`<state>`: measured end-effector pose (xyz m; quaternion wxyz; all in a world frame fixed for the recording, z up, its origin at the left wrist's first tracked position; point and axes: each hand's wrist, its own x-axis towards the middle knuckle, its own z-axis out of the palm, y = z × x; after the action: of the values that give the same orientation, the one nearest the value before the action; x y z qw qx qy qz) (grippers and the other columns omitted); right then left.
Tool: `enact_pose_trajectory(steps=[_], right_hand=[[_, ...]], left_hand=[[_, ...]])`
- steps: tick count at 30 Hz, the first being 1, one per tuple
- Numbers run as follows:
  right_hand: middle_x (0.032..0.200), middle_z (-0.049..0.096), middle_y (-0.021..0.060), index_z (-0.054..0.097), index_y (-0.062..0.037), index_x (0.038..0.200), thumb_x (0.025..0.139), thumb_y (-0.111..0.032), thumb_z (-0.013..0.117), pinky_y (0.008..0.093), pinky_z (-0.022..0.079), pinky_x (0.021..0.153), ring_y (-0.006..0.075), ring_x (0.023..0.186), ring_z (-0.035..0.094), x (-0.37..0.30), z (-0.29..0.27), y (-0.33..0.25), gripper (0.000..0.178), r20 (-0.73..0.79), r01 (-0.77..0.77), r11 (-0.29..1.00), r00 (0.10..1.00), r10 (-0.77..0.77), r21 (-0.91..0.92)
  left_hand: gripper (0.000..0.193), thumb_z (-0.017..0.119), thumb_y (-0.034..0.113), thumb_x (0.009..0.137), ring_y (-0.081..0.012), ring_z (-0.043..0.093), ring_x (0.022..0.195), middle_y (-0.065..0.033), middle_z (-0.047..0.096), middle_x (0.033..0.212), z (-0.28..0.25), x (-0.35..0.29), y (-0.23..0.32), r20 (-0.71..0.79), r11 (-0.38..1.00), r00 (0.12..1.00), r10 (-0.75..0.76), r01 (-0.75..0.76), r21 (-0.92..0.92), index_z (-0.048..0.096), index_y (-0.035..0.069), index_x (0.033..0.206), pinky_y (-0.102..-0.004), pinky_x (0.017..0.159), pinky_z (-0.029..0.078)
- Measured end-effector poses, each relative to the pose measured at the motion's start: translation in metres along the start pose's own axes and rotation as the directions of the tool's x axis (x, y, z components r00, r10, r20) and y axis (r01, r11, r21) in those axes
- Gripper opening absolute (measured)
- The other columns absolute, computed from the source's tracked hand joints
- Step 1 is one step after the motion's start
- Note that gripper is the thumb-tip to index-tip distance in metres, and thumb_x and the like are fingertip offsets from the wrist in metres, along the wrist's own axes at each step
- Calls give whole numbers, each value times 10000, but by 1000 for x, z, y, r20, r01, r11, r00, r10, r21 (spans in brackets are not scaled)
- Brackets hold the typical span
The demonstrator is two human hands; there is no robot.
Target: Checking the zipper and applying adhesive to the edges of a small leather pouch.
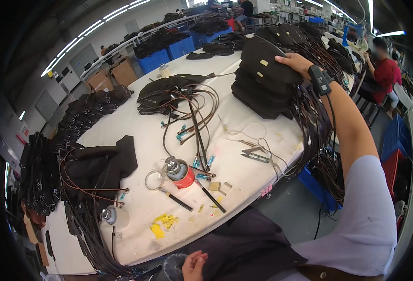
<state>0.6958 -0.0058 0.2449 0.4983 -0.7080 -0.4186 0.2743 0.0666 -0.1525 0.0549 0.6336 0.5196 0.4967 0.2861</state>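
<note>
My right hand [294, 63] reaches far forward, gripping the top black fabric bag [262, 54] of a tall stack by its right edge. The thumb lies on top of the cloth; the other fingers are partly hidden. Below it, more black bags [262, 96] are piled, with long brown and black straps [312, 112] hanging over the table's right edge. My left hand [195, 266] is low at the lower edge of the view, beside dark cloth [244, 239] over my lap. Its fingers are loosely bent and apart, with nothing visible in them.
On the white table [234, 178] are a metal-topped pump bottle [174, 167] in a red holder, thread snips [255, 155], black-handled brushes [177, 200] and yellow scraps [163, 224]. A second pump bottle [115, 215] and strapped black bags [101, 164] lie left. A person in red [387, 75] sits far right.
</note>
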Motion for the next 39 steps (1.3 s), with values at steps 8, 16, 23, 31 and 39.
enact_pose_trajectory(steps=[8,16,23,31,39], right_hand=[[1187,532,231,452,-5,1278,787,-568,614,439,410,955,352,1156,501,71,19,86,764,-420,-221,573,875,-241,-789],[1449,328,88,359,-172,1398,910,-503,454,536,296,1035,301,1344,281,71,78,44,597,-36,244,315,737,-675,-917],[1544,133,-13,195,-331,1462,838,-726,308,586,109,1089,240,1419,119,140,66,95,747,-127,-8,463,966,-227,-887],[1469,316,71,371,-195,1398,883,-589,427,542,198,1073,266,1369,257,117,108,78,651,-144,10,308,869,-473,-951],[878,602,162,632,-9,963,879,-228,573,397,462,759,332,849,576,128,266,49,242,218,699,422,630,-745,-577]], left_hand=[[313,527,197,952,-145,598,933,-98,648,1028,-8,29,-25,-29,999,999,-40,40,1,540,-10,1186,-255,827,464],[288,548,113,924,-160,606,963,-128,643,1056,-10,67,-33,56,992,991,-125,126,-20,515,-26,1173,-249,831,456],[292,551,99,922,-156,603,975,-124,640,1062,-19,66,-48,20,990,991,-132,133,-54,512,-22,1185,-257,843,459],[267,549,94,922,-155,605,971,-121,646,1046,-28,72,-44,14,974,977,-212,213,-74,532,-25,1160,-263,861,457],[227,557,141,931,-134,608,751,-110,670,896,-64,79,-7,15,994,1000,-14,15,-104,592,-18,1090,-242,695,478]])
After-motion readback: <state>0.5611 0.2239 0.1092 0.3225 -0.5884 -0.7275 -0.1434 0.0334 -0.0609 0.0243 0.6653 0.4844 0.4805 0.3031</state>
